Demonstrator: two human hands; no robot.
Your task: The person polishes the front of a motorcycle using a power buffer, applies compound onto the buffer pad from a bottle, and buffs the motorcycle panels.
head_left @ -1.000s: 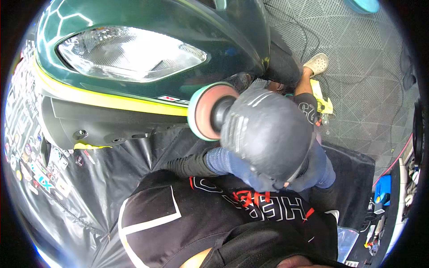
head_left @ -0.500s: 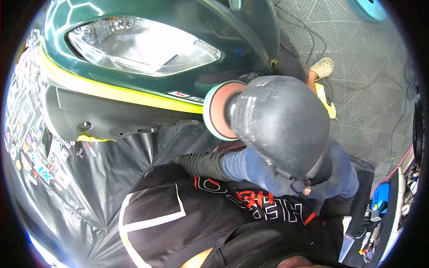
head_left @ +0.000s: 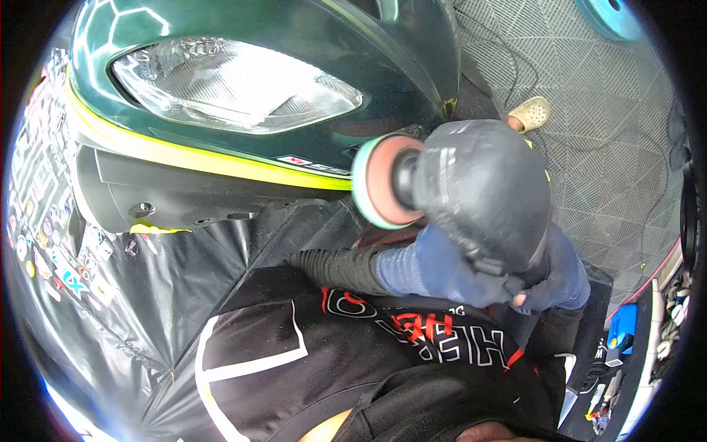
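A black polisher (head_left: 482, 188) with a round pink and teal pad (head_left: 390, 180) lies on its side in front of me. The pad's rim is beside the lower edge of a dark green glossy panel (head_left: 390, 96), near its yellow stripe; contact cannot be made out. My left hand (head_left: 460, 272), in a blue glove, is closed on the rear of the polisher. On its other side is my right hand (head_left: 563, 276), also gloved and closed round the tool, with its fingers mostly hidden behind the body. A bare fingertip shows between the hands.
A large headlight (head_left: 239, 85) sits in the green panel, above dark grey trim (head_left: 169, 188). Black sheeting (head_left: 199, 272) lies at the left. A foot in a beige clog (head_left: 532, 114), cables and a teal round object (head_left: 610, 16) are on the patterned floor. A blue item (head_left: 623, 328) is at the right.
The polisher and both hands have moved right along the panel's lower edge. The yellow cloth near the clog is now mostly hidden behind the polisher. The camera view has shifted slightly.
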